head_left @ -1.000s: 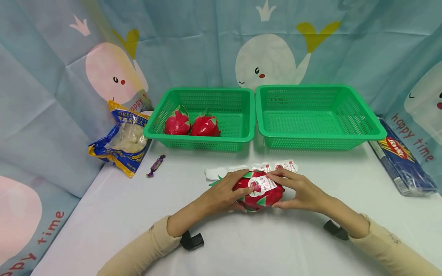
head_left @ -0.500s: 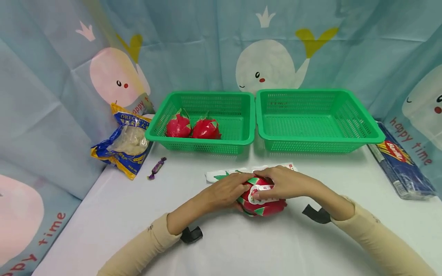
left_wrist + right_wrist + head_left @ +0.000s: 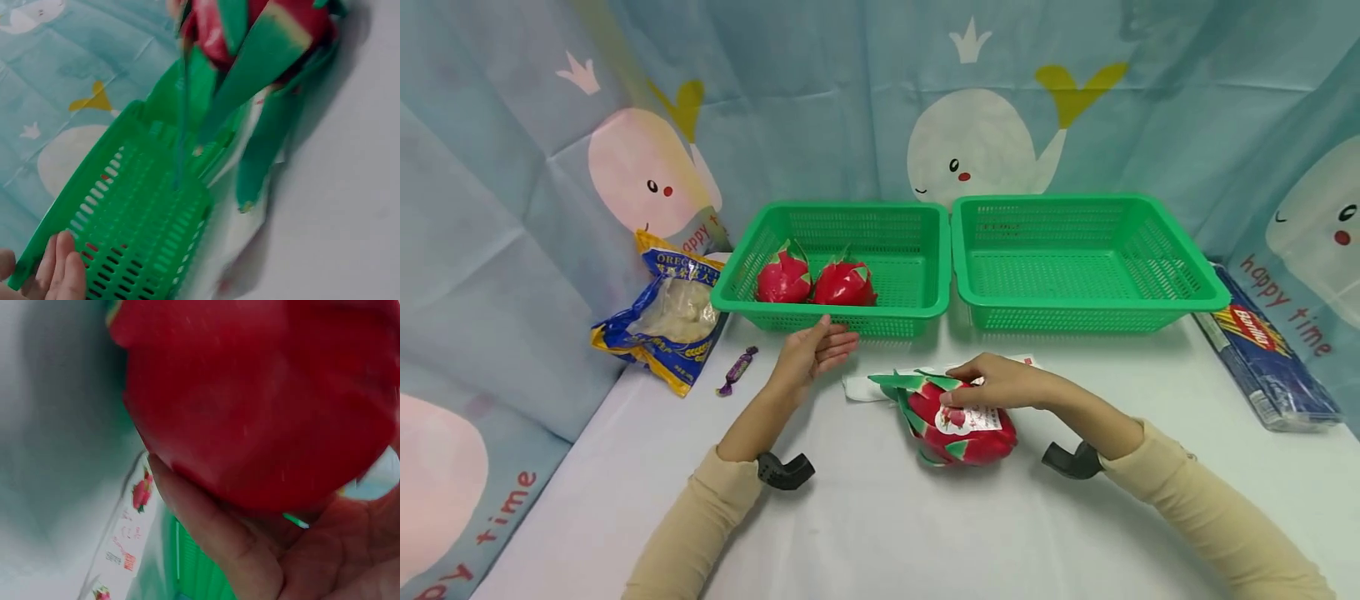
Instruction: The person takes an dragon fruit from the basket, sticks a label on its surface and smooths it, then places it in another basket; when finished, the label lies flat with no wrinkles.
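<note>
A red dragon fruit (image 3: pixel 973 448) with green leafy tips lies on its side on the white table. On its upper face is a white label (image 3: pixel 976 420) printed with fruit pictures. My right hand (image 3: pixel 1018 382) grips this fruit from above, and its red skin fills much of the right wrist view. Farther left, my left hand (image 3: pixel 808 357) holds nothing, its fingers extended just in front of the left green basket (image 3: pixel 895 315). In the left wrist view those fingertips (image 3: pixel 74 275) overlap the basket's perforated wall. Two more dragon fruits (image 3: pixel 845 285) sit inside that basket.
A second green basket (image 3: pixel 1097 310) stands to the right of the first. Behind the held fruit lies a strip of labels (image 3: pixel 863 388). At left are a blue pasta bag (image 3: pixel 677 312) and a purple wrapped candy (image 3: pixel 737 372); a Barilla package (image 3: pixel 1273 358) lies far right.
My left hand has let go of the dragon fruit and moved up and left to the left basket. The right thumb has slid across the label; the right hand now holds the fruit from above.
</note>
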`<state>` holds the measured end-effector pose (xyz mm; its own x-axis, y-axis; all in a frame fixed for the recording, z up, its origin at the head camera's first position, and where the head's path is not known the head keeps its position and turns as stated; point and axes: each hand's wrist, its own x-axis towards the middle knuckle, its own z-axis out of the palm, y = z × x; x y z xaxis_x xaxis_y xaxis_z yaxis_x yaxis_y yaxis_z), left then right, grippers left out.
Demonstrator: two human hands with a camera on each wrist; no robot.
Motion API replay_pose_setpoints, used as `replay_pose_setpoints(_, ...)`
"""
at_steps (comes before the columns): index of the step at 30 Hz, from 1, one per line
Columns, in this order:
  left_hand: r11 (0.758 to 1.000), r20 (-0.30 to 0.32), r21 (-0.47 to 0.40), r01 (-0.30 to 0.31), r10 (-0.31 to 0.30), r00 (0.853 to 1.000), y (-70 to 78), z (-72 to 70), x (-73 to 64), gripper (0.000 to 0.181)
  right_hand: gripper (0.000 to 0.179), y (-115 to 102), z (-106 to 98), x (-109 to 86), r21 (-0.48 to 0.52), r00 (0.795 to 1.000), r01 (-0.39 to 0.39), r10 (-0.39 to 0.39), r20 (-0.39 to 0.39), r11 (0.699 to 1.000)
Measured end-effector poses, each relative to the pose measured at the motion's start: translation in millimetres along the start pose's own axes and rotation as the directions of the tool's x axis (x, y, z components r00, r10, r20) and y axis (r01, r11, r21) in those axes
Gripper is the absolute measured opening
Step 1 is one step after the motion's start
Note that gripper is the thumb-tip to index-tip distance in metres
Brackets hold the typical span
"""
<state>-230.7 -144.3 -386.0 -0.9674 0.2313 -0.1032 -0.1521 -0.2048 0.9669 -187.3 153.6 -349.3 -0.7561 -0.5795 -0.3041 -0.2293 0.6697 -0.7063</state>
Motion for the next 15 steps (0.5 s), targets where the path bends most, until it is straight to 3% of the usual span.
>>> replay_pose_setpoints(2,0.989,-0.080,-0.151,-0.008,-0.004,0.997,2.6,-7.3,3.6,0.044,0.056,2,1,1.7,0.038,1.000,0.015,-0.015,-0.003,0.999)
replay_pose_setpoints(4,0.968,-0.112,-0.236,-0.081,0.056,0.992,4.8,-10.0,5.4,0.035,0.053,3,1,2.2,0.064,1.000,0.026,-0.025,-0.011,0.998)
replay_pose_setpoints(6,0.963,-0.134,-0.241,-0.124,0.094,0.987,5.3,-10.3,7.1,0.026,0.053,2,-1,0.2,0.076,0.999,0.026,-0.024,-0.024,0.997)
replay_pose_setpoints(9,0.958,-0.167,-0.249,-0.143,0.103,0.981,5.9,-9.2,10.5,0.020,0.055,-3,-11,-8.3,0.077,0.999,0.030,-0.027,-0.047,0.997)
replay_pose_setpoints(13,0.963,-0.203,-0.250,-0.103,0.052,0.978,7.6,-9.9,13.4,0.019,0.056,-10,-51,-28.5,0.133,0.992,0.030,-0.013,-0.127,0.991)
replay_pose_setpoints(15,0.961,-0.206,-0.259,-0.092,0.038,0.978,8.6,-9.4,13.7,0.020,0.056,-9,-81,-40.5,0.183,0.977,0.013,0.026,-0.212,0.983)
